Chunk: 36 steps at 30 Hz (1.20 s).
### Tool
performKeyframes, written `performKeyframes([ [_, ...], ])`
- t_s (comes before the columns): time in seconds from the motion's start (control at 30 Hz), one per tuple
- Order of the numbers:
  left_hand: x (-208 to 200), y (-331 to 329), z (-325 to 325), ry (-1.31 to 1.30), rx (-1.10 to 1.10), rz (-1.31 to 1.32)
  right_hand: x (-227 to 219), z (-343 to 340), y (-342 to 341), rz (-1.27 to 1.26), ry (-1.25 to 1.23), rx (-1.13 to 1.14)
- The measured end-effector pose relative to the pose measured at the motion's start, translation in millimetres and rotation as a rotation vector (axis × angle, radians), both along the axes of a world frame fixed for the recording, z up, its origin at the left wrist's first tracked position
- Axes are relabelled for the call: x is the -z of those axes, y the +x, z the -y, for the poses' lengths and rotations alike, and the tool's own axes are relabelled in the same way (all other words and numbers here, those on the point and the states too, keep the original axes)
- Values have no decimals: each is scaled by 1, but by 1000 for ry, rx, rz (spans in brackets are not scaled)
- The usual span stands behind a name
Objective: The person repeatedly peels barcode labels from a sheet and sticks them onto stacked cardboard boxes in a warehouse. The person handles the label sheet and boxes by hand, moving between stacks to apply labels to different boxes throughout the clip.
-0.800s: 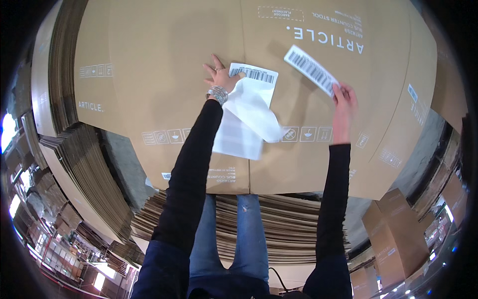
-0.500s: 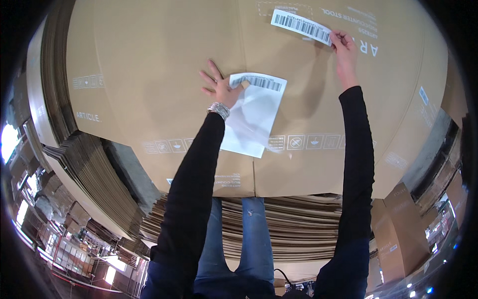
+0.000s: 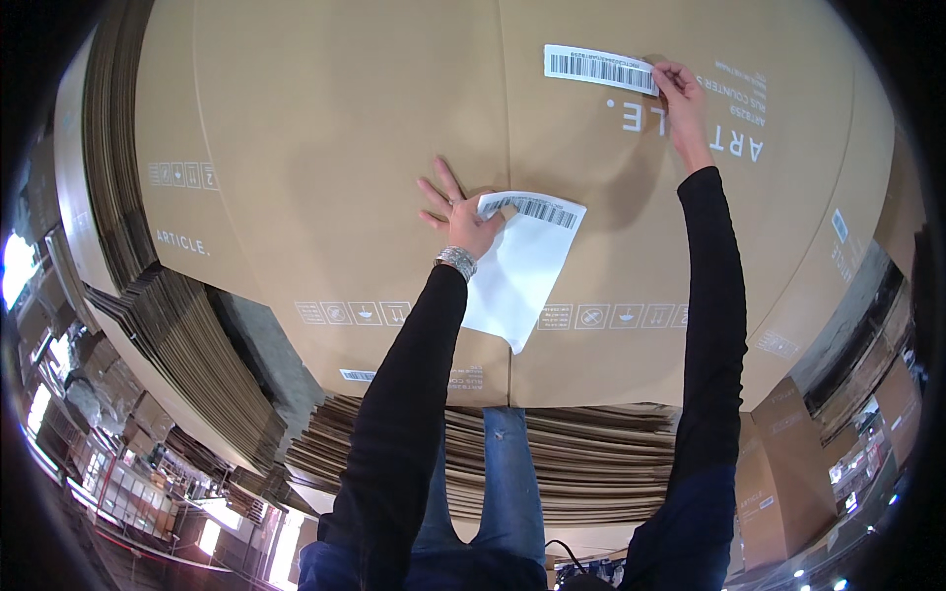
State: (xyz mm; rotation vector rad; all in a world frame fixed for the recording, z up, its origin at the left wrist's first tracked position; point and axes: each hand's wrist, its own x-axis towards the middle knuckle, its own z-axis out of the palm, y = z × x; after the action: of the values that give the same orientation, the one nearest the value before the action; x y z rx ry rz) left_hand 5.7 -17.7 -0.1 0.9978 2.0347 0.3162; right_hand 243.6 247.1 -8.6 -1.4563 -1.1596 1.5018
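Brown cardboard, the printed face of a large carton (image 3: 335, 118), spreads across the upper and middle frame. At upper right, the right hand (image 3: 682, 103) pinches the right end of a narrow white barcode label (image 3: 599, 73) over the carton. Near the centre, the left hand (image 3: 471, 225) (silver bangles (image 3: 456, 259) circle its wrist) grips the upper-left corner of a white paper sheet (image 3: 522, 271), other fingers fanned. Stacked flat brown cardboard sheets (image 3: 202, 369) line the left and lower middle.

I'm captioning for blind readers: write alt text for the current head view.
A person's right hand holds a white barcode label by one end over a large cardboard panel, while the left hand touches a barcoded white sheet. Stacked cardboard shows nearby.
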Motion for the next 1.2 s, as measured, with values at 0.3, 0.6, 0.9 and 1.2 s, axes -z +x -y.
performKeyframes([
  [0.3, -1, 2, 2, 4, -15, -17, -4, -1, -6, 39, -4, -1],
  [0.6, 3, 0, 2, 1, 18, -31, 0, -5, -10, 138, 100, -59],
  [0.9, -1, -1, -1, 1, 5, -27, -13, 22, -37, 1208, 684, -32],
  [1.2, 1, 0, 1, 50, -50, -11, 17, 67, -111, 987, 811, -562],
])
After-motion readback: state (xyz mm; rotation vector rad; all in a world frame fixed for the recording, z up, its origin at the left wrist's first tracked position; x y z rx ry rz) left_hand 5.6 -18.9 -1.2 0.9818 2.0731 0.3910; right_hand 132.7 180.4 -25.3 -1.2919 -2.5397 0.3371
